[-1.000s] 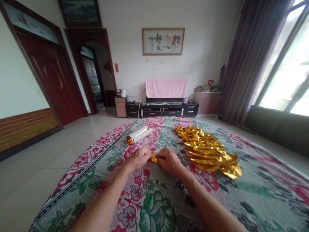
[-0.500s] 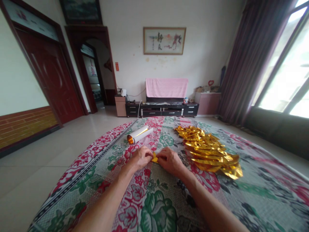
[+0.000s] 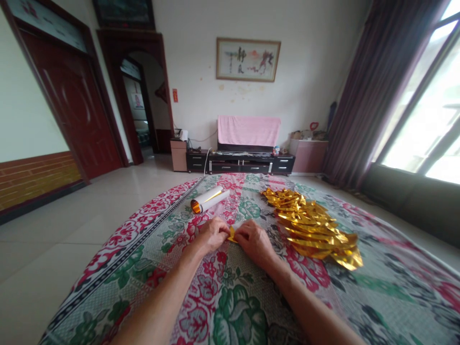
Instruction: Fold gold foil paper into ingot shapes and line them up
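Note:
Between my two hands is a small piece of gold foil paper point(image 3: 232, 235), partly covered by my fingers. My left hand point(image 3: 214, 233) pinches its left side with thumb and fingertips. On the other side my right hand point(image 3: 252, 237) grips it, fingers curled. Both hands rest low over the flowered cloth, close together. To their right lies a long overlapping pile of folded gold foil pieces point(image 3: 309, 223). Beyond my left hand is a loose roll of foil paper point(image 3: 208, 199), white outside and gold inside.
A flowered tablecloth point(image 3: 151, 268) covers the round table. Past its far edge stands a low black TV cabinet point(image 3: 230, 165) with a pink cloth point(image 3: 249, 130) above it. A purple curtain point(image 3: 362, 105) hangs by the window on the right; a red door point(image 3: 68, 100) is at left.
The camera view has shifted slightly. Both hands keep their pinch on the gold foil paper, with hardly any movement; the pile and roll lie as before.

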The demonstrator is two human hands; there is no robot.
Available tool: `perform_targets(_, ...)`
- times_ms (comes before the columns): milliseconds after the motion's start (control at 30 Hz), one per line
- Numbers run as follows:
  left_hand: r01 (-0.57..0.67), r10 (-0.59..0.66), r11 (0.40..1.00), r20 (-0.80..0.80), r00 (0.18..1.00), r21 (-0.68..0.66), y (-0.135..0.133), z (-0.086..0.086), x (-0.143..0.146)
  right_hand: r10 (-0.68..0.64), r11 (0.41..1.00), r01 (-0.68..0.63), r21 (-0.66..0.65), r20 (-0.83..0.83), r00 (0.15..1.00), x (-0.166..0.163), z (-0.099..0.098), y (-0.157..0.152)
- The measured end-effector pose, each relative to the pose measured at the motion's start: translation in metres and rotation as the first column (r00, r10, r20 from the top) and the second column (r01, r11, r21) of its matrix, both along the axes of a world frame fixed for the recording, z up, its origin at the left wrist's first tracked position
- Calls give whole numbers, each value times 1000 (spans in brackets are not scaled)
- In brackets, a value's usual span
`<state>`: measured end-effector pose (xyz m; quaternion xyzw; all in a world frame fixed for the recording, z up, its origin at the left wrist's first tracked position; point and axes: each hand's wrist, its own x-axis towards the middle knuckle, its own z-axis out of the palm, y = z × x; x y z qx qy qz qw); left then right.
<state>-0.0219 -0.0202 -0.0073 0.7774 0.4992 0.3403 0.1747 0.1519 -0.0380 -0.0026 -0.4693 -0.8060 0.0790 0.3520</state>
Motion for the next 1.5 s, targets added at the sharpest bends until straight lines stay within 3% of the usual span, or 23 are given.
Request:
perform_targets(567,-25,25,1000,-59,998,1,-5,5,2,-123,992,122,10,82,989,-7,4,-2)
perform_targets(967,-31,30,999,-90,995,-10,-11,13,5,-122,992,121,19,81,989,-7,5,-3)
perform_targets(1500,-82,83,997,-98,992,14,-11,5,8,-127,992,128,-16,35,991,-6,3,-2)
